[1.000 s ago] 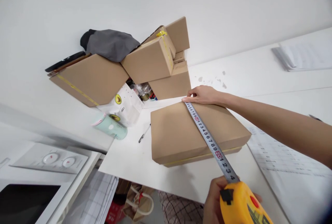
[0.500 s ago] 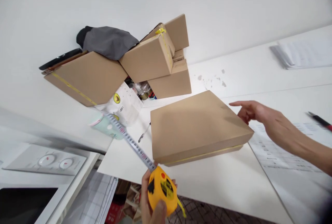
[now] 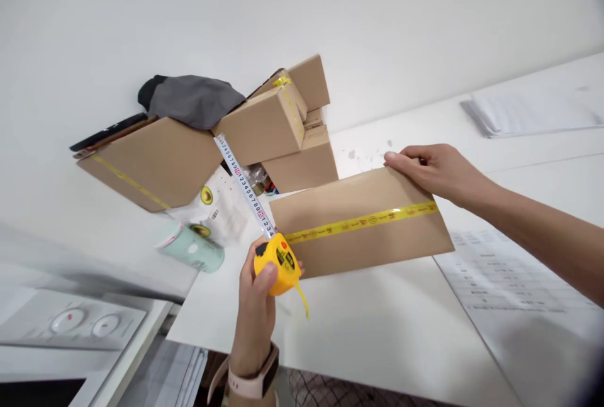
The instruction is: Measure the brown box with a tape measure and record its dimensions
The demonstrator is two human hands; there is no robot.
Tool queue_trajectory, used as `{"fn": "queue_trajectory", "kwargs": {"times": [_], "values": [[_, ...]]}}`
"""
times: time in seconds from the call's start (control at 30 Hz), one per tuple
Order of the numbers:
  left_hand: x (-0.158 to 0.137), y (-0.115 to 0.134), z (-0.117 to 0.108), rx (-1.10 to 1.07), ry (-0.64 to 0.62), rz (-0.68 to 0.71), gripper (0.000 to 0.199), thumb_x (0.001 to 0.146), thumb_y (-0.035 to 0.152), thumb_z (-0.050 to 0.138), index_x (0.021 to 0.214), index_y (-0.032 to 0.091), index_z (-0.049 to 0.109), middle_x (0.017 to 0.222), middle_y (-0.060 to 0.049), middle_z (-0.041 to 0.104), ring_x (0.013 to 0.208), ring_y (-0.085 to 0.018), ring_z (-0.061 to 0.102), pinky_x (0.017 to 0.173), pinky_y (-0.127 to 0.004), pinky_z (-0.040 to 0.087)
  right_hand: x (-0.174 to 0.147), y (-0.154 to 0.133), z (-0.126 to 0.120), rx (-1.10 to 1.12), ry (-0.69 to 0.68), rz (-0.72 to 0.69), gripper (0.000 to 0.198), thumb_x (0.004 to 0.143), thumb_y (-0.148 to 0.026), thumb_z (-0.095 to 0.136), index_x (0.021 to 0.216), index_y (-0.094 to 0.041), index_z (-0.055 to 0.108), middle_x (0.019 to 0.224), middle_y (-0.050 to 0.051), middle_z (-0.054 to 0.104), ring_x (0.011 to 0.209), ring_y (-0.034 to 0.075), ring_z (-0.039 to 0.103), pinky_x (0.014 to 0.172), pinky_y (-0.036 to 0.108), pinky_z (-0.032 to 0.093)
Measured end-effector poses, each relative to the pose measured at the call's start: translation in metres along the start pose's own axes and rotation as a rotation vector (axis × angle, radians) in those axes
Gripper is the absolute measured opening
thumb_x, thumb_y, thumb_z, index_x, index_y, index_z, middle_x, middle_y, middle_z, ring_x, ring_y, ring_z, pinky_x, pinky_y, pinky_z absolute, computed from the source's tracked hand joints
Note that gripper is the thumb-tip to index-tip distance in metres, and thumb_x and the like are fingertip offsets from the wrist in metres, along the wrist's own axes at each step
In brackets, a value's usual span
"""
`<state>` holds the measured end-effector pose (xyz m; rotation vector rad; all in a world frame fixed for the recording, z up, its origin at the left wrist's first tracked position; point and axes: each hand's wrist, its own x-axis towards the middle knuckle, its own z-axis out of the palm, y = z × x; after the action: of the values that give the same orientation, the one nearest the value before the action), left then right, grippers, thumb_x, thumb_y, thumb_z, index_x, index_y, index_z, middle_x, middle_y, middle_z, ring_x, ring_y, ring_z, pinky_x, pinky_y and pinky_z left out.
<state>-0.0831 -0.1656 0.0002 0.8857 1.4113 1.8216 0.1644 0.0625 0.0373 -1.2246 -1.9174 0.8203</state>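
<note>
the cardboard box [image 3: 363, 250], at centre right of the frame, is now turned to show its yellow-taped side, bringing another face beside the extended tape measure [image 3: 279, 267], which the left hand [image 3: 256, 297] grips while the fingers of the right hand [image 3: 436, 171] pinch the box's upper edge.

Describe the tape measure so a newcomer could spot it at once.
At the white table, find the box held by the right hand. By its left end, the left hand grips the tape measure. Unlike the brown boxes behind it, it has a bright yellow case, a red button and a numbered metal blade sticking out.
</note>
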Motion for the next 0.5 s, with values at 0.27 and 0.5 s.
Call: {"fn": "queue_trajectory", "kwargs": {"times": [0.27,0.5], "values": [[-0.008,-0.011,0.034,0.095,-0.026,0.067,0.066,0.072,0.046,0.084,0.127,0.023,0.055,0.101,-0.005,0.068,0.085,-0.022,0.068,0.075,-0.033,0.058,0.046,-0.003,0.024,-0.452,0.181,-0.467,0.044,0.098,-0.042,0.035,0.078,-0.021,0.068,0.111,0.013,0.07,0.1,0.03,0.061,0.078,0.041,0.047],[-0.067,-0.066,0.076,-0.217,-0.422,-0.447,0.081,0.049,0.053,0.094,0.116,0.02,0.065,0.1,-0.007,0.066,0.078,-0.02,0.065,0.073,-0.032,0.056,0.036,-0.006,0.039,-0.487,0.128,-0.554,0.042,0.102,-0.033,0.031,0.128,-0.018,0.061,0.106,0.011,0.074,0.098,0.031,0.065,0.083,0.045,0.047]]}}
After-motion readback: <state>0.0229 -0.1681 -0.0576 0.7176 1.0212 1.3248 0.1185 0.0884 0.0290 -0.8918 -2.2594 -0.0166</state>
